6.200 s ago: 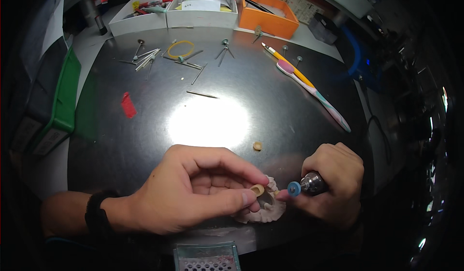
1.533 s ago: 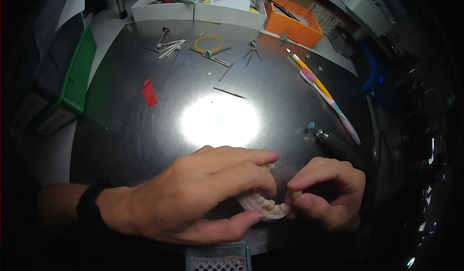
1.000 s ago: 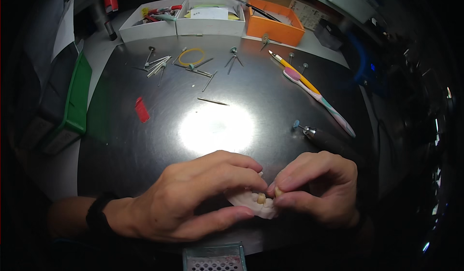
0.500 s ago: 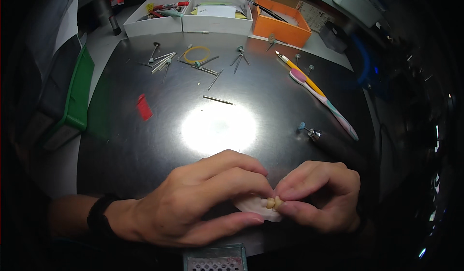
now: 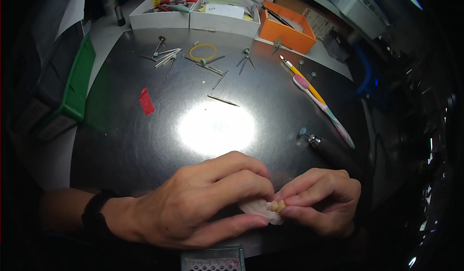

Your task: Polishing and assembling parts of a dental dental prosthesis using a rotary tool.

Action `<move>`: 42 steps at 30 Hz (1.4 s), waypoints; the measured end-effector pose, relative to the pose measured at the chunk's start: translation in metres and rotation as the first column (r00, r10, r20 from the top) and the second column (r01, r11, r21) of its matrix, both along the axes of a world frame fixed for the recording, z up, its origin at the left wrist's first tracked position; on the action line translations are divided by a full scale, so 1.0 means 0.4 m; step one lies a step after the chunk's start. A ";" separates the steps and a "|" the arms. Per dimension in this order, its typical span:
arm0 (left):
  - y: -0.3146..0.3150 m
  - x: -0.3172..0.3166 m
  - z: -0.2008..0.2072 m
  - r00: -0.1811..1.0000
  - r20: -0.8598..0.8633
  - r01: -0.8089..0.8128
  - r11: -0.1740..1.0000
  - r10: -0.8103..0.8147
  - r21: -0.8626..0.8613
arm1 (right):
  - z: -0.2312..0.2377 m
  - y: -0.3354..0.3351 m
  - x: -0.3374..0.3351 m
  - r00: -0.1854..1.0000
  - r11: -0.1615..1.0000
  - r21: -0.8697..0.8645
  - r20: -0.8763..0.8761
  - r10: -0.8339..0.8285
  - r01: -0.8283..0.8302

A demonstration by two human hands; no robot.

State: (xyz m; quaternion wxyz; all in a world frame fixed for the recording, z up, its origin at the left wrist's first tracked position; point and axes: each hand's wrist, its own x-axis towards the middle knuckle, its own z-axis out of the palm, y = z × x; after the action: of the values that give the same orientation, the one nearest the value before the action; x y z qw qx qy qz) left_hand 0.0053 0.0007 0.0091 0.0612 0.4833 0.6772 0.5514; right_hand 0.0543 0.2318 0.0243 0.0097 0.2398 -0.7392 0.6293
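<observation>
My left hand (image 5: 203, 201) is closed round a white plaster dental model (image 5: 254, 208), fingers over its far side and thumb along its near side. Two or so yellowish tooth crowns (image 5: 277, 206) sit at the model's right end. Against them, my right hand (image 5: 326, 201) pinches with thumb and index finger, the other fingers curled behind. The fingertips partly cover the crowns and that end of the model. Beyond my right hand lies a dark rotary handpiece (image 5: 333, 152) with a blue grinding tip (image 5: 303, 131).
A toothbrush (image 5: 324, 106) and a yellow-handled knife (image 5: 304, 80) lie at the right. Several metal burs (image 5: 210, 68), a yellow rubber band (image 5: 203, 45) and a red strip (image 5: 146, 102) are scattered farther off. White boxes (image 5: 164, 21), an orange box (image 5: 285, 39) and a green bin (image 5: 72, 94) border the tabletop.
The whole view has shifted and tilted slightly. Both hands keep their hold, with the right fingers having moved only a little at the crowns.
</observation>
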 end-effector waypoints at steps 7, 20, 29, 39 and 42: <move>0.001 0.000 -0.003 1.000 0.003 -0.006 1.000 0.006 0.009 | 0.007 -0.006 0.001 0.996 0.996 0.090 -0.093 -0.002 0.011; -0.009 0.003 -0.002 1.000 -0.001 -0.019 1.000 0.019 0.013 | 0.009 -0.015 0.005 0.990 0.986 0.166 -0.142 0.004 0.020; -0.003 0.001 -0.009 1.000 0.002 -0.014 0.999 0.014 0.030 | 0.010 -0.011 0.008 0.977 0.966 0.255 -0.215 0.008 0.049; -0.008 0.001 0.008 1.000 -0.003 0.022 0.999 -0.022 -0.049 | -0.023 -0.010 0.006 0.962 0.985 0.169 -0.274 0.007 0.041; -0.006 0.000 0.009 1.000 0.021 0.011 0.999 -0.010 -0.046 | -0.022 -0.009 0.008 0.971 0.988 0.149 -0.240 0.003 0.034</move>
State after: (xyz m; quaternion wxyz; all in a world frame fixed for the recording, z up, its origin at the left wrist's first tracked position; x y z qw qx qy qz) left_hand 0.0054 -0.0015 0.0126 0.0825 0.4797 0.6863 0.5405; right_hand 0.0575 0.2282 0.0155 0.0854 0.3080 -0.7804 0.5374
